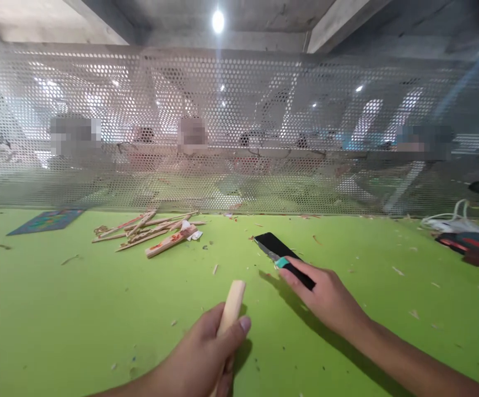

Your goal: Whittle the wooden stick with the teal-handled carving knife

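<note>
A pale wooden stick stands up out of my left hand, whose fingers and thumb are wrapped round it. To the right and farther forward, my right hand grips a utility knife by its black and teal handle. The knife's blade points up and to the left. Just behind the blade lies a flat black object on the green table. The stick and the knife are apart.
Thin wooden sticks lie piled at the back left, beside a thicker stained piece. A patterned sheet is farther left. A power drill and white cord sit at the right. A perforated screen borders the back; wood shavings are scattered.
</note>
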Action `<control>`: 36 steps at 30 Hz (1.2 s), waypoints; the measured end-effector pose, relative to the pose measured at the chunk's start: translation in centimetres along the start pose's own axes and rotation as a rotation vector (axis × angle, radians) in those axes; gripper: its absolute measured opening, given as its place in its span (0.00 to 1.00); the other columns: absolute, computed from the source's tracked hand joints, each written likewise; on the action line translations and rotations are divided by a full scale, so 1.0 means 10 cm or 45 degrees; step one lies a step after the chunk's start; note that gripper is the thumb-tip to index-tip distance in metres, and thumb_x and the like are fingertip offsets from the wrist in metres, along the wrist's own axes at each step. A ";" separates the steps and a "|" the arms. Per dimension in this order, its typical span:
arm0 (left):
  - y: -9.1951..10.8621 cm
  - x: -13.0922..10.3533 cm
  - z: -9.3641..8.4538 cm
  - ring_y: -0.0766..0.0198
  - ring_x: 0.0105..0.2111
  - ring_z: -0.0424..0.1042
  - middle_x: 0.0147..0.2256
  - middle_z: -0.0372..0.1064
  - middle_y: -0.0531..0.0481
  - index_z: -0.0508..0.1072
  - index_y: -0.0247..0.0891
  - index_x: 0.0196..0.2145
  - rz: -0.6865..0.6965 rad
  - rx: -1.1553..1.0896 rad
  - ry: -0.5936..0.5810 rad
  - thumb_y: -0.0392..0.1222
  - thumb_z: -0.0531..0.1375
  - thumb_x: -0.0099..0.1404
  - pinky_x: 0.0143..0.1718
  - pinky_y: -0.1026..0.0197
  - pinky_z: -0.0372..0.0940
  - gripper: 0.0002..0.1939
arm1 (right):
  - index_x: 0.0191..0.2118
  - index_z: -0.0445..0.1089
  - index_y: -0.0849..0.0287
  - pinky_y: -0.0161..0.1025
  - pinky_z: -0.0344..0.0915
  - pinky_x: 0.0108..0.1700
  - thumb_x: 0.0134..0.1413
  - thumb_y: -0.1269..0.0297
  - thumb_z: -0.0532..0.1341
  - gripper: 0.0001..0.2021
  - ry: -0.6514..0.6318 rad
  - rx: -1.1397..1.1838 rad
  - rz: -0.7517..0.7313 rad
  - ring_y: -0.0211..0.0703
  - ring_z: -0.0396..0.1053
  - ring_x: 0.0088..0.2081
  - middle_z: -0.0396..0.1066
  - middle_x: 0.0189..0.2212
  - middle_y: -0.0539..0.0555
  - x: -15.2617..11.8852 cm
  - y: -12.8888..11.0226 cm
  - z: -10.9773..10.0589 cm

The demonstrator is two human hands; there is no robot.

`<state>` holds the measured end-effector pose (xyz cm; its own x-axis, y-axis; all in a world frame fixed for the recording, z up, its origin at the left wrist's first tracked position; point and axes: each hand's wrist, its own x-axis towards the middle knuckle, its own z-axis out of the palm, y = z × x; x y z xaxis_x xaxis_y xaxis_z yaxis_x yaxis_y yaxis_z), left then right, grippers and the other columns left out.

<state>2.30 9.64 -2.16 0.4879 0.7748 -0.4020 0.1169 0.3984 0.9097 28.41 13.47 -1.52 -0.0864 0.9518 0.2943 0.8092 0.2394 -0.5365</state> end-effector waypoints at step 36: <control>-0.03 0.07 -0.08 0.69 0.11 0.59 0.12 0.58 0.64 0.57 0.37 0.54 -0.035 -0.059 -0.126 0.60 0.61 0.67 0.15 0.68 0.65 0.30 | 0.58 0.74 0.59 0.45 0.76 0.47 0.71 0.50 0.55 0.22 -0.205 0.041 -0.342 0.54 0.78 0.48 0.79 0.51 0.61 -0.13 -0.17 0.12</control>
<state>1.92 10.48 -2.85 0.5687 0.7119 -0.4121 0.0925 0.4424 0.8920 26.44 12.01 -1.93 -0.3873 0.8713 0.3013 0.7263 0.4896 -0.4824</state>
